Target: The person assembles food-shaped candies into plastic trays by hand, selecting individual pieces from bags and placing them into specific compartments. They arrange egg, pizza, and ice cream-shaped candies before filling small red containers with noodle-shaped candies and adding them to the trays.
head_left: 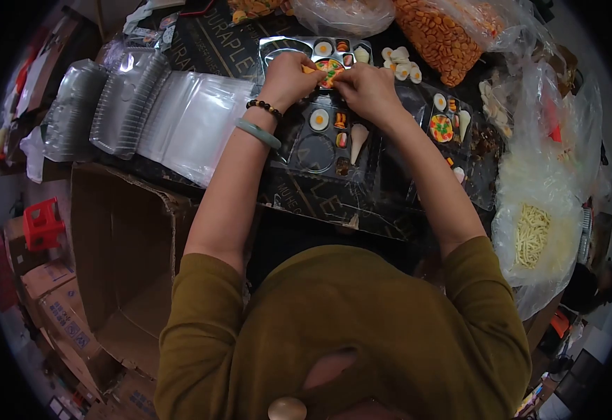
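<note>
Both of my hands meet over a clear plastic tray (278,47) at the back of the dark table. My left hand (293,78) pinches the left edge of a small round pizza-like piece (330,72). At its right edge are the closed fingers of my right hand (366,87). Small egg-like and other food-shaped pieces sit in the tray's compartments behind my hands. Nearer to me lies a second clear tray (315,155) holding an egg-like piece (319,120), a drumstick-like piece (358,142) and other small pieces; its large round compartment shows no piece.
At left are stacked clear lids (127,105) and plastic sleeves (192,122), with an open cardboard box (127,245) below. To the right, another filled tray (442,128), a bag of orange pieces (440,45) and a bag of pale sticks (532,234).
</note>
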